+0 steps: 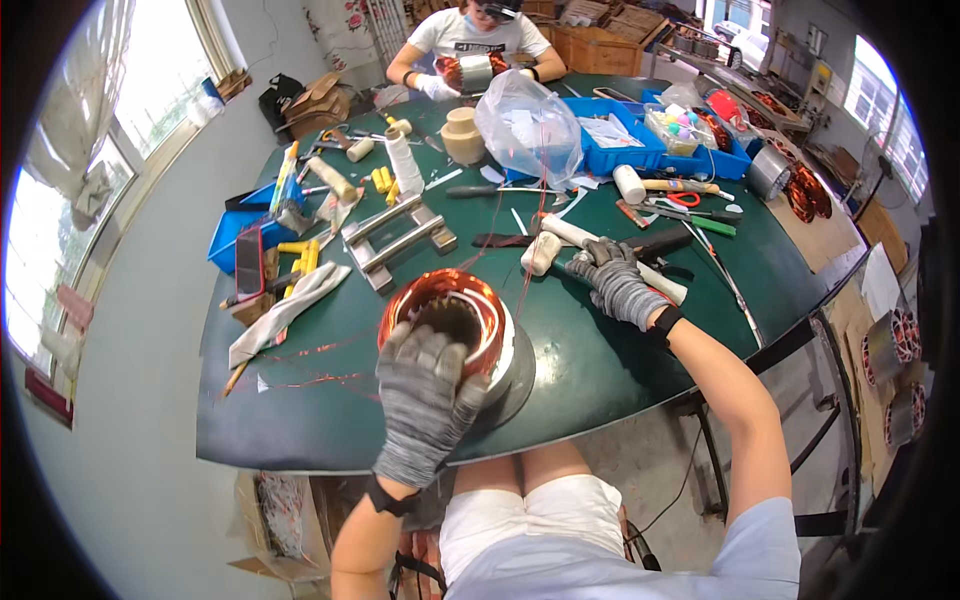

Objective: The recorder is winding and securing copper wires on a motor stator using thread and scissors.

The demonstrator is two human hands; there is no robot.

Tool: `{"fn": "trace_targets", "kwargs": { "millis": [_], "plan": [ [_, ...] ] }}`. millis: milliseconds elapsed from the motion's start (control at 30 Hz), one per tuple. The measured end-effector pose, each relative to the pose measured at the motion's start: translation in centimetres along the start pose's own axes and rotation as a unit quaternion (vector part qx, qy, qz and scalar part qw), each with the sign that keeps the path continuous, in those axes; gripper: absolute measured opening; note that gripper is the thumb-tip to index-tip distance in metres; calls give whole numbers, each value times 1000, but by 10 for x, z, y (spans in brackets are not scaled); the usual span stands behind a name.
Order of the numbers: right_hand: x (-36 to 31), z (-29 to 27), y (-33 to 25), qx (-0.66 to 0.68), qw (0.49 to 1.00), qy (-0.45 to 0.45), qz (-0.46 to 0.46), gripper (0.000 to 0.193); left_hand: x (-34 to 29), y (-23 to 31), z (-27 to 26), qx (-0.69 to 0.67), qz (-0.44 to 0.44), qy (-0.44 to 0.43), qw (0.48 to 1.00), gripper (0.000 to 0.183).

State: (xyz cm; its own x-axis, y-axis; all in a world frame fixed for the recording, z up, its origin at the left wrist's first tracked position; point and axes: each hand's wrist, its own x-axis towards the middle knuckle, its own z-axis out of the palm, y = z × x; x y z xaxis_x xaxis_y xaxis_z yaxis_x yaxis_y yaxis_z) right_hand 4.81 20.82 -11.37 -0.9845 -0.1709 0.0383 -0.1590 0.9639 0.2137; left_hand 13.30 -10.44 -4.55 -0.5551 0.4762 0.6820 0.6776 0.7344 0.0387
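On the table right in front of me stands a motor stator [495, 310] with copper windings around its open middle. My left hand [425, 400], in a grey knit glove, grips its near left rim, fingers over the windings and thumb to the right. My right hand [615, 285], gloved alike, is closed down over a group of tools to the right of the stator. A white mallet head [541, 253] lies by its fingertips, and a pale rod [665, 287] shows under it. What lies inside the fingers is hidden. Thin red wires [335, 378] trail left from the stator.
A metal frame [400, 238] and white roll [402, 162] stand farther left. Blue bins [615, 150] and a clear plastic bag [528, 125] are at the back. Scissors [685, 199] lie right. Across the table a person [480, 45] handles another stator [475, 72].
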Motion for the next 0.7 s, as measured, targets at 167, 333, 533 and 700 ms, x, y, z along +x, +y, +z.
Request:
{"fn": "trace_targets", "kwargs": {
  "millis": [167,333,533,700],
  "plan": [
    [51,-23,61,213,960,-133,-122,55,2,4,21,-11,-27,86,996,18],
    [164,-35,80,307,942,91,-104,23,-8,-3,22,2,-42,47,998,19],
    [304,-25,102,283,920,261,70,30,-17,0,4,-81,-37,-48,995,38],
    [346,-37,58,259,929,52,259,51,-10,-25,6,-123,-36,-43,991,34]
  ]
}}
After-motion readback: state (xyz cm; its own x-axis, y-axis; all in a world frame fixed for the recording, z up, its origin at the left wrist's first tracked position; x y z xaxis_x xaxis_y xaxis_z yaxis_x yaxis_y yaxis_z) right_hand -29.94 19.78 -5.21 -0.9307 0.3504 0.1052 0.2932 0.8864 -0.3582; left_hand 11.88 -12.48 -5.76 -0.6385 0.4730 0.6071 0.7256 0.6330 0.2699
